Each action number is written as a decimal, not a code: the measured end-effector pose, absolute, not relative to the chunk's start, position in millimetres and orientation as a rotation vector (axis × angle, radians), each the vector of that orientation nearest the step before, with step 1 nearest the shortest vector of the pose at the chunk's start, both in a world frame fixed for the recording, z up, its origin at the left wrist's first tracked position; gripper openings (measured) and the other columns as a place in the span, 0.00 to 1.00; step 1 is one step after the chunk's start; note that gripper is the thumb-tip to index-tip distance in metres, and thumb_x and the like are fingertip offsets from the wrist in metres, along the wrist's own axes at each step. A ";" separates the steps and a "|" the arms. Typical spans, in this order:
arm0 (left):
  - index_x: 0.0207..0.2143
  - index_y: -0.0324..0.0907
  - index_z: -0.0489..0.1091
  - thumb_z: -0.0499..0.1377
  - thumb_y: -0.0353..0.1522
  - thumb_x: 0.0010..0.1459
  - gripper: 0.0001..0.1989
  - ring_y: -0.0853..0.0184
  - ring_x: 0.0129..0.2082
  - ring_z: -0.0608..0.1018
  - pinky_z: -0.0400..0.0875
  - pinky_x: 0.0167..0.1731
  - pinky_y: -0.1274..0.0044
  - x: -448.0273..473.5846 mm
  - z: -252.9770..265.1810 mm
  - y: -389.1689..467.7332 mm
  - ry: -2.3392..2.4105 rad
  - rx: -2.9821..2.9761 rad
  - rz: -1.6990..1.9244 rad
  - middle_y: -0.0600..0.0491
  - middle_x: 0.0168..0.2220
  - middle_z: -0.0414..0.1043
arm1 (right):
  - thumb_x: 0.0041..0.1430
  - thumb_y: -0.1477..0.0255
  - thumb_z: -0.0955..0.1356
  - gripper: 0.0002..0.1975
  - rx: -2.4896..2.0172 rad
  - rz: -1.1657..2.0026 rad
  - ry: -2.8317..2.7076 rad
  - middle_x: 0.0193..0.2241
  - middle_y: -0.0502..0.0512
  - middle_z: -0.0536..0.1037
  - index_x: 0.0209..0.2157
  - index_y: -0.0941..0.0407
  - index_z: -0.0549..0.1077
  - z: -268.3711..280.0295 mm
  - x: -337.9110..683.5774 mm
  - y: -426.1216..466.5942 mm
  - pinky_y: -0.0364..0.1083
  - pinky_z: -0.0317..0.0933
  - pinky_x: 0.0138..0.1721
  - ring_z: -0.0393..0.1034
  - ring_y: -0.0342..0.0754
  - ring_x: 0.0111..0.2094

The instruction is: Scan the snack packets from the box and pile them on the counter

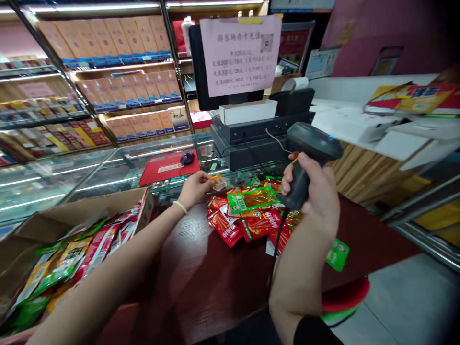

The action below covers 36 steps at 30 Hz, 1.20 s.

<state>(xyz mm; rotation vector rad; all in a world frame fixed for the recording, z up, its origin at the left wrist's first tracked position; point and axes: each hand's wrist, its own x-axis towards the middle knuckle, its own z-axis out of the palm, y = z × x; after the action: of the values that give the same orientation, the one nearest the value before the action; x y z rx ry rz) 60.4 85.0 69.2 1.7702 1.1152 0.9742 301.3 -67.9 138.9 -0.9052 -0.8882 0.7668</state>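
My right hand is wrapped round the handle of a black barcode scanner, held up above the counter with its cable hanging down. My left hand pinches a small orange-and-clear packet at the back edge of the pile. Between my hands lies a heap of red snack packets, with a green-and-orange snack packet on top. Part of the heap is hidden behind the scanner and my right forearm.
An open cardboard box of snack packets stands at the left. Behind the heap are a cash drawer and a monitor with a paper sign. A red mouse pad with a mouse lies on the glass counter.
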 end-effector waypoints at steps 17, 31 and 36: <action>0.41 0.44 0.75 0.58 0.31 0.56 0.10 0.64 0.41 0.79 0.71 0.44 0.74 127.3 55.9 53.4 0.792 2.116 0.683 0.50 0.41 0.79 | 0.56 0.57 0.69 0.13 -0.866 0.805 -0.851 0.19 0.45 0.67 0.35 0.51 0.69 131.2 320.9 -68.9 0.44 0.56 0.17 0.61 0.42 0.15; 0.43 0.41 0.74 0.61 0.37 0.56 0.14 0.65 0.42 0.77 0.70 0.45 0.75 -64.8 110.5 39.9 1.132 1.939 1.093 0.49 0.41 0.77 | 0.55 0.64 0.71 0.09 -0.801 1.148 -1.089 0.18 0.46 0.67 0.34 0.51 0.70 147.8 215.4 -40.6 0.44 0.57 0.16 0.60 0.42 0.15; 0.41 0.41 0.75 0.62 0.37 0.53 0.14 0.66 0.37 0.77 0.70 0.41 0.76 -142.9 109.7 43.2 1.359 1.842 1.180 0.50 0.38 0.77 | 0.52 0.63 0.73 0.12 -0.818 1.308 -1.184 0.18 0.45 0.68 0.32 0.53 0.69 136.5 160.2 -31.0 0.43 0.59 0.15 0.62 0.42 0.15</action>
<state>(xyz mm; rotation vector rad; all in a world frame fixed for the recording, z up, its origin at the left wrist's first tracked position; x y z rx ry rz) -142.9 43.2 109.7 1.8416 1.3589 1.1797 160.2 -31.0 136.5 -0.8177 -1.1844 1.3081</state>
